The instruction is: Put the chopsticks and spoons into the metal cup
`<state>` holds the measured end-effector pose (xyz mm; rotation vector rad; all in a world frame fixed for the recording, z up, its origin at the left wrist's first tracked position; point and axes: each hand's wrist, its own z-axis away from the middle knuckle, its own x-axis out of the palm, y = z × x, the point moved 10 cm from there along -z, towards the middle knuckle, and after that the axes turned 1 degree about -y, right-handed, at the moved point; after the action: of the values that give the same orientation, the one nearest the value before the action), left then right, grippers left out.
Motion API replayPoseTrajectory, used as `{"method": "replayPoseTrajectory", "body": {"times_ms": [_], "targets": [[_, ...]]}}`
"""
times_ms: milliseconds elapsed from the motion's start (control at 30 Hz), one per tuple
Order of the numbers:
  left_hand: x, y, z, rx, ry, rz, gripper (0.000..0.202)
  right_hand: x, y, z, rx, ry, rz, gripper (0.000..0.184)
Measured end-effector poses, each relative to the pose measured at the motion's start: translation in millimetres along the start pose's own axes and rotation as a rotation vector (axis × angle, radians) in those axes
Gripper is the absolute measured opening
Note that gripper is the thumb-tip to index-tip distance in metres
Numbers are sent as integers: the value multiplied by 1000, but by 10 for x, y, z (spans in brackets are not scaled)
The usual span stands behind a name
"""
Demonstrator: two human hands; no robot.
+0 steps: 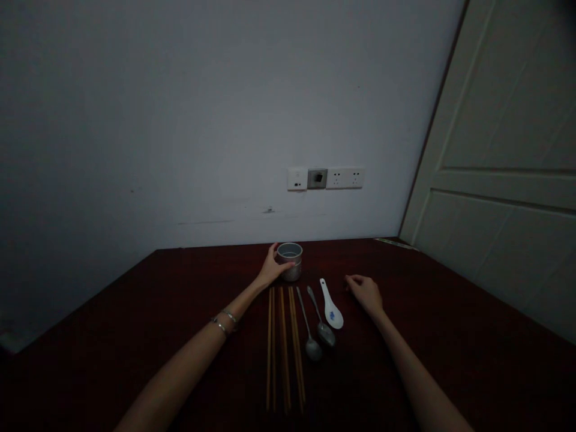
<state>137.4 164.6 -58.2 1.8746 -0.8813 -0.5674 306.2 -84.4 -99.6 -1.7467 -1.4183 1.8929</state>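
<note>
At the far side of the table, a grey metal cup (292, 273) stands upright, its mouth facing up. My left hand (270, 267) grips it from the left, the thumb across its front and the fingers round the back. Nearer to me lie several wooden chopsticks (283, 348) in pairs, side by side. To their right are a long-handled metal spoon (313, 349), a second metal spoon (326, 335) and a white ceramic spoon (333, 315) with a blue mark. My right hand (366, 294) rests on the table right of the ceramic spoon, fingers loosely curled, nothing seen in them.
The dark red table (216, 264) meets a pale wall (202, 120) behind the cup. Sockets and a switch panel (317, 179) are set in that wall. A panelled door (504, 180) rises at the right, with a thin pale strip (396, 243) near the table's back corner.
</note>
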Motion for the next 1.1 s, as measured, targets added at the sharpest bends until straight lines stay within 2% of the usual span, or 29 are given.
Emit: {"method": "replayPoseTrajectory", "body": {"times_ms": [100,167,300,367,467,567,667,733,933,1100], "targets": [[-71,-48,29,-56,-10,-2,102,8,-1,-7,-12,-5,-6,37],[-203,-55,66,-84,27,-43,98,8,-5,-12,-25,-3,-4,37],[-612,119,207,-69,211,-267,65,20,13,-25,-26,-10,-4,37],[-702,285,291,-45,218,-436,43,33,22,-25,-25,-20,-3,38],[-594,412,420,-95,18,-684,14,38,27,-11,-29,-23,3,38],[-454,367,618,-239,-200,-814,13,34,16,12,-43,-20,1,39],[-364,295,813,-345,-316,-876,17,34,-1,30,-62,-23,8,41],[-322,260,908,-382,-351,-938,17,29,-10,38,-73,-20,10,41],[-253,321,1032,-403,-324,-1192,25,30,-24,48,-95,-12,12,39],[-232,292,1096,-466,-329,-1298,28,24,-30,50,-105,-6,31,39]]}}
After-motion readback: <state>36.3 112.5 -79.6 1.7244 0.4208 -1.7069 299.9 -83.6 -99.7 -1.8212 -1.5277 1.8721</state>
